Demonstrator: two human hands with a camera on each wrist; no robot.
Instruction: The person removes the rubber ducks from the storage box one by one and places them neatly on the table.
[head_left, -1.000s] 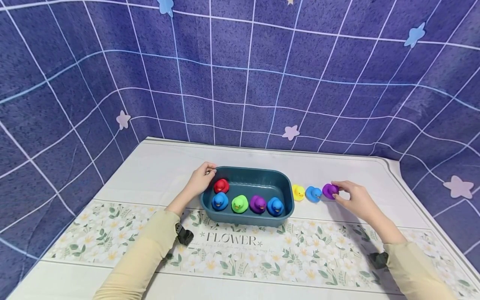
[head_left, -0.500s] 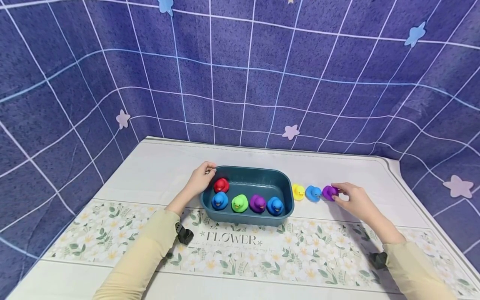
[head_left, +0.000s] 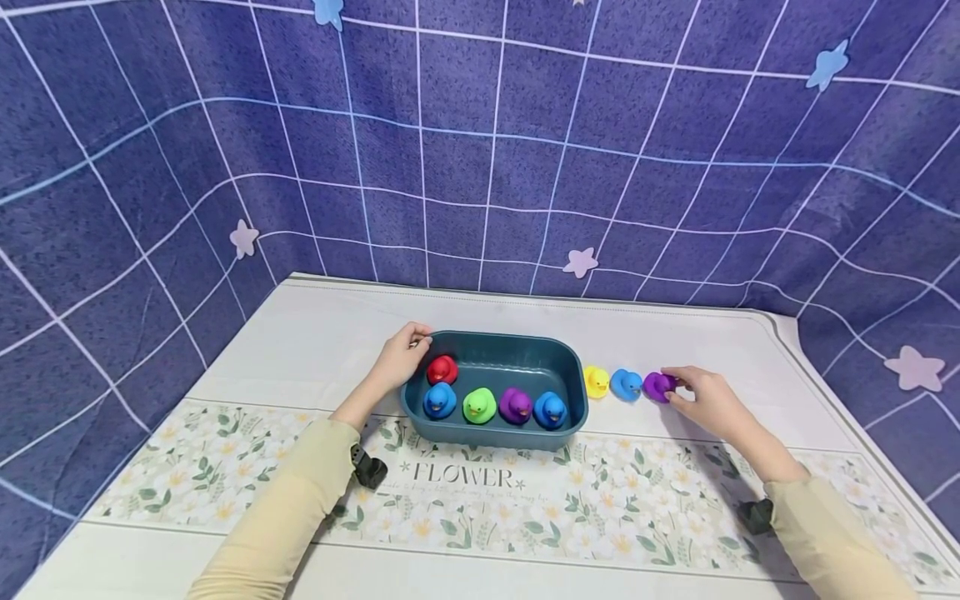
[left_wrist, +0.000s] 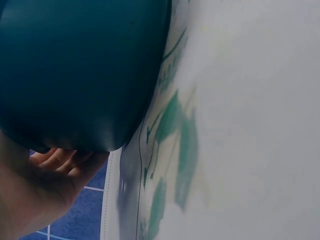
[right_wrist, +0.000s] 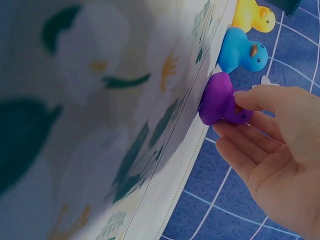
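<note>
A dark teal plastic tub (head_left: 487, 437) stands mid-table, with a red (head_left: 442, 370), a green (head_left: 480, 407), a purple (head_left: 516, 406) and two blue toy ducks inside. My left hand (head_left: 401, 358) grips its back left corner, thumb at the rim; in the left wrist view its fingers (left_wrist: 82, 167) lie along the tub's outer wall. To the right of the tub, a yellow duck (head_left: 597, 382), a blue duck (head_left: 626, 385) and a purple duck (head_left: 657, 387) make a row. My right hand (head_left: 708, 402) pinches that last purple duck by its head, between thumb and fingers.
A white cloth with a floral band and the word FLOWER (head_left: 465, 476) covers the table. Behind it and at both sides hangs a blue grid-patterned curtain (head_left: 480, 150) with stars. Each wrist carries a small black camera (head_left: 367, 467).
The purple duck in my right hand has shifted very slightly toward the front of the table. My left hand and the tub have stayed put.
</note>
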